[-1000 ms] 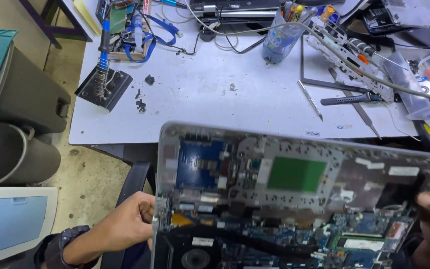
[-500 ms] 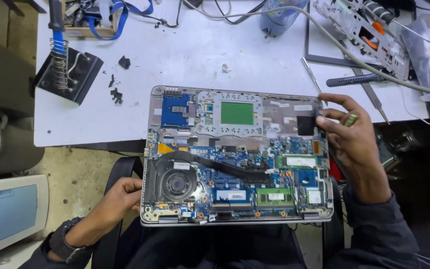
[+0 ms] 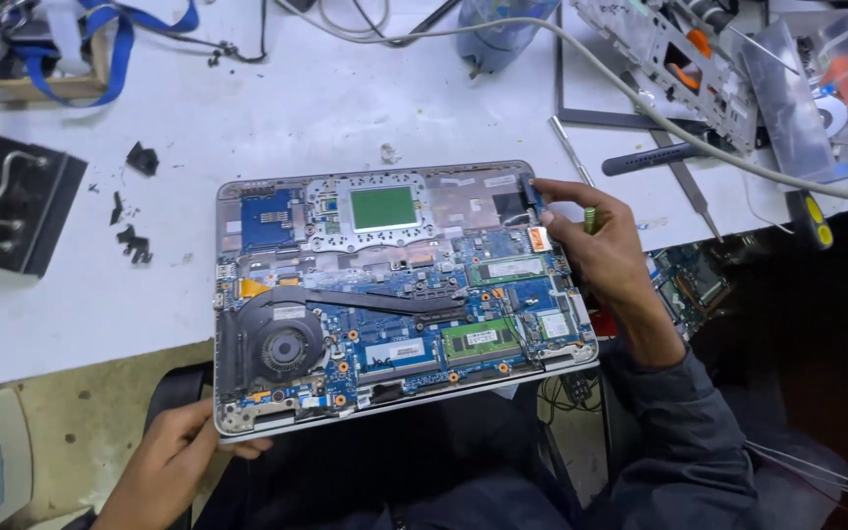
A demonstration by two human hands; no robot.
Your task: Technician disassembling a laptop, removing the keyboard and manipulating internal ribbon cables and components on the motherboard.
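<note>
Centre of the frame, an opened laptop base point(image 3: 395, 294) lies with its circuit board, fan and green memory sticks exposed, its far half on the white table point(image 3: 345, 108) and its near edge hanging out past the table's lip toward the person's lap. Lower left, the left hand point(image 3: 164, 466) comes up from below, fingers curled under the near left corner, grip clenched on the laptop base's edge and propping it. On the right, the right hand point(image 3: 596, 250) reaches in over the laptop base's right rim, wrist bent, fingertips pinched at a small dark part near the upper right corner; a slim green-handled tool point(image 3: 589, 218) is tucked in that grip as well. Just beyond those fingers lie a metal rod point(image 3: 571, 152) and a dark-handled tool point(image 3: 655, 159), with a grey cable point(image 3: 640, 98) crossing above. Left of the laptop base there is open white table, dotted only with black scraps point(image 3: 134, 201); a black stand point(image 3: 7, 211) sits at the left edge.
</note>
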